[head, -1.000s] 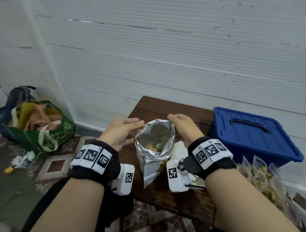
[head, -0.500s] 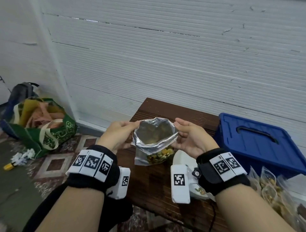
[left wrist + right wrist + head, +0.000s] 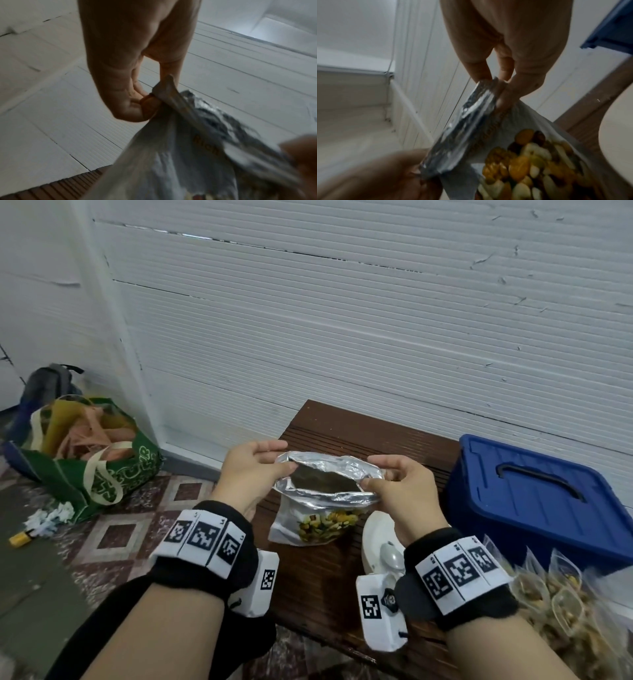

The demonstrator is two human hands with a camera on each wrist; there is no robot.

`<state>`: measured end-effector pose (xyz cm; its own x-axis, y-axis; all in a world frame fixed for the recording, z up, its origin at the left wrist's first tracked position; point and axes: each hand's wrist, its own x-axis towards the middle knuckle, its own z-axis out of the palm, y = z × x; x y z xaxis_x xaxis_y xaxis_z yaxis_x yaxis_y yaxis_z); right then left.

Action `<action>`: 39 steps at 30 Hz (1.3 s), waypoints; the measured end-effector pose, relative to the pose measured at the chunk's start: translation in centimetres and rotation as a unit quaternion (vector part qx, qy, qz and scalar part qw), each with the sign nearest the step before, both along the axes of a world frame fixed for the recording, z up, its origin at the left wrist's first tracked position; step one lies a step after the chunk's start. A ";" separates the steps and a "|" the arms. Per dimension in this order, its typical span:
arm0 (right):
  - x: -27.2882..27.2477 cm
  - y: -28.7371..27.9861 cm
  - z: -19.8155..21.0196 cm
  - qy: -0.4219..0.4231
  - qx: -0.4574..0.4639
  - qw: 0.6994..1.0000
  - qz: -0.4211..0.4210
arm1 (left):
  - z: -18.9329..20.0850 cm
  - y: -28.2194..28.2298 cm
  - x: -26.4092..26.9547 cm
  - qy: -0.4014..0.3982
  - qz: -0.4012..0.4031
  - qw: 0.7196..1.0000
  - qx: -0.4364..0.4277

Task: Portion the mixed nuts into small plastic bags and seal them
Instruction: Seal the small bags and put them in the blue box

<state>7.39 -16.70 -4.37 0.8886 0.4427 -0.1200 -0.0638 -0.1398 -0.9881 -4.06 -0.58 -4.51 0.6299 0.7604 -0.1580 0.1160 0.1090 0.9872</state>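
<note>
A big foil-lined bag of mixed nuts [image 3: 317, 522] stands on the dark wooden bench [image 3: 342, 436], its silver mouth stretched wide and flat. My left hand [image 3: 255, 467] pinches the mouth's left corner [image 3: 159, 93] between thumb and fingers. My right hand [image 3: 397, 484] pinches the right corner [image 3: 494, 86]. Printed nuts [image 3: 530, 155] show on the bag's front. At the lower right lies a heap of small clear bags [image 3: 561, 604] filled with nuts.
A white dish [image 3: 376, 529] holding a metal spoon [image 3: 392, 556] sits right of the big bag, under my right wrist. A blue lidded bin [image 3: 534, 501] stands at the right. A green shopping bag [image 3: 89, 460] and a backpack [image 3: 44, 385] sit on the floor at left.
The big bag has gone from lifted and upright to standing lower on the bench. Both hands have drawn its mouth sideways, from a round opening to a wide flat slit.
</note>
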 end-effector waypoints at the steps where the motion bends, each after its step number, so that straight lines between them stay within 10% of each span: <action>1: 0.0 0.0 0.0 -0.015 -0.004 1.000 -0.002 | -0.1 0.0 0.0 0.001 -0.011 1.000 0.006; 8: 0.5 -0.5 1.3 0.093 0.023 0.990 0.105 | 0.2 0.4 -0.3 -0.005 -0.036 0.998 -0.043; 19: -0.4 1.0 0.5 -0.234 -0.123 0.964 -0.017 | 0.4 -1.3 0.6 0.008 0.010 0.951 0.310; 23: 0.5 0.4 0.9 0.017 -0.003 1.000 0.012 | 0.4 -0.4 0.0 0.020 0.022 0.975 0.218; 27: 0.9 -0.5 0.9 0.187 0.134 0.972 0.047 | 0.0 1.1 -0.4 0.034 -0.008 0.999 0.039; 32: 0.6 -0.4 0.8 0.133 0.110 0.984 0.039 | -0.3 0.7 -0.2 -0.029 0.008 0.998 -0.048; 39: 0.3 0.9 0.8 -0.040 -0.006 0.999 -0.034 | -0.7 0.7 0.4 -0.004 0.088 0.993 0.077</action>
